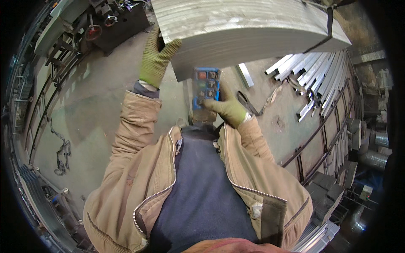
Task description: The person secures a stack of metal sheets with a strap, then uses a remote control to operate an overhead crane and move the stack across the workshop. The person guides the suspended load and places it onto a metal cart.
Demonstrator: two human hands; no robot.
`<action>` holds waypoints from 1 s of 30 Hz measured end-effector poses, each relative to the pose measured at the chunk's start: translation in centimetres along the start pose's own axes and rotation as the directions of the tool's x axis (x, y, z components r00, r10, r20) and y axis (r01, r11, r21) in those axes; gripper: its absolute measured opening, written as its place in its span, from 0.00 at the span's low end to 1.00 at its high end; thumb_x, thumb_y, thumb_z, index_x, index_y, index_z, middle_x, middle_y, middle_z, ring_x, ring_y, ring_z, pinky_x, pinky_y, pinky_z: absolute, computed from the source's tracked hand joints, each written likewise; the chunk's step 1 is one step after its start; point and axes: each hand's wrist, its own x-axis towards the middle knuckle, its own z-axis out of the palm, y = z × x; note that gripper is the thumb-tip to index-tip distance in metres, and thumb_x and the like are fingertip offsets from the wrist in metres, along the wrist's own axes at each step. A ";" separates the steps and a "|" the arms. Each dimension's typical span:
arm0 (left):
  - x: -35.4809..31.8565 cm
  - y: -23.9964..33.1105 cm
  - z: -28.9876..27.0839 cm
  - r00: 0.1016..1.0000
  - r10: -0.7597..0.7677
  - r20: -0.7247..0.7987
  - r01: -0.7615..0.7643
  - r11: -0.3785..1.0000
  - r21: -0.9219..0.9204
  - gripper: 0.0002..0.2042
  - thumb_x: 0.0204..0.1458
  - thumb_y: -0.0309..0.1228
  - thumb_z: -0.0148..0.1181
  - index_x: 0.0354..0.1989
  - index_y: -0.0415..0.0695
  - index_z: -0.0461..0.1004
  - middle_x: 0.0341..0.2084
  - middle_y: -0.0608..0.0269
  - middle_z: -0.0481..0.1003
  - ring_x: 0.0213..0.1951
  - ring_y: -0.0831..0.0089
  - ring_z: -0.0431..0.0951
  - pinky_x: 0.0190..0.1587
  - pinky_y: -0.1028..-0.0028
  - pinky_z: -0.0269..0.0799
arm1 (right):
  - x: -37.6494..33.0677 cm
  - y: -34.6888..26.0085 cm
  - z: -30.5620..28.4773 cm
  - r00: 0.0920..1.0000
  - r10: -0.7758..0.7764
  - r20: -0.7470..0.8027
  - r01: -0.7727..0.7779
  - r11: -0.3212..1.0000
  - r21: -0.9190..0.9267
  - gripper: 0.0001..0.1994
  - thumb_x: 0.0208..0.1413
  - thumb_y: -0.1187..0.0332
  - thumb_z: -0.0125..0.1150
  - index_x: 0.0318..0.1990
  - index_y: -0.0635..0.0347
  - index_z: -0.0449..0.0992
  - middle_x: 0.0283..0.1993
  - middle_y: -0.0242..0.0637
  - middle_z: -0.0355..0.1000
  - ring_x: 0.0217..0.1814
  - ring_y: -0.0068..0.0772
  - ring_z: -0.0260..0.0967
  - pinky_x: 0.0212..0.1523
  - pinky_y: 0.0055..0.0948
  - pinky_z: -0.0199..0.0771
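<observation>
My feed shows the strapped metal bundle [253,36] at one o'clock, long axis running nine to three. The left hand [155,63], nearer, is spread by its left end, contact unclear; the right hand [230,109] clasps a button pendant [206,84].

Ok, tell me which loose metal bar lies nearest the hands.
The lone silver bar, ahead and right of the gloved right hand; it lies apart, while the other bars fan out together farther right.

Right fingers [211,104] hold a remote [206,86]; left fingers [171,48] touch a metal stack [253,40].
</observation>
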 end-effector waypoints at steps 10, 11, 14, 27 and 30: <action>-0.3 1.6 -1.0 1.000 0.020 -0.018 -0.020 1.000 -0.013 0.46 0.51 0.47 0.77 0.73 0.39 0.58 0.65 0.50 0.69 0.67 0.62 0.66 0.70 0.67 0.62 | 1.8 2.3 0.7 0.998 0.009 -0.055 -0.005 0.997 0.073 0.24 0.65 0.62 0.66 0.64 0.62 0.70 0.53 0.35 0.76 0.50 0.29 0.76 0.51 0.32 0.80; -0.2 1.7 -1.0 0.998 0.016 -0.056 -0.017 0.999 -0.028 0.47 0.51 0.47 0.77 0.73 0.38 0.58 0.64 0.51 0.69 0.66 0.63 0.67 0.69 0.68 0.63 | 1.8 2.1 0.7 0.998 -0.045 0.031 0.044 0.998 0.038 0.25 0.65 0.61 0.66 0.65 0.61 0.69 0.54 0.35 0.76 0.51 0.29 0.76 0.52 0.32 0.79; -0.4 1.5 -1.2 0.997 0.010 -0.081 -0.011 1.000 -0.010 0.48 0.51 0.47 0.77 0.74 0.36 0.56 0.63 0.51 0.69 0.64 0.65 0.69 0.67 0.70 0.65 | 1.5 1.7 0.2 0.991 -0.037 0.131 0.028 0.997 0.068 0.30 0.61 0.57 0.71 0.67 0.60 0.68 0.58 0.37 0.76 0.53 0.32 0.77 0.54 0.35 0.80; -2.0 0.9 -1.9 0.988 0.069 -0.135 -0.065 0.997 0.033 0.41 0.58 0.45 0.71 0.74 0.38 0.57 0.64 0.57 0.70 0.62 0.72 0.69 0.66 0.72 0.66 | -1.7 0.4 -2.7 0.962 -0.049 0.268 0.044 0.999 0.024 0.36 0.55 0.55 0.77 0.67 0.59 0.68 0.56 0.35 0.76 0.53 0.32 0.76 0.53 0.36 0.80; -2.5 1.6 -1.8 0.983 0.091 -0.157 -0.080 0.994 0.077 0.41 0.58 0.46 0.71 0.73 0.37 0.59 0.62 0.57 0.71 0.61 0.72 0.71 0.63 0.72 0.68 | -2.0 0.0 -2.7 0.967 0.016 0.255 -0.016 1.000 0.000 0.35 0.56 0.55 0.76 0.67 0.59 0.67 0.56 0.36 0.76 0.53 0.32 0.76 0.53 0.36 0.80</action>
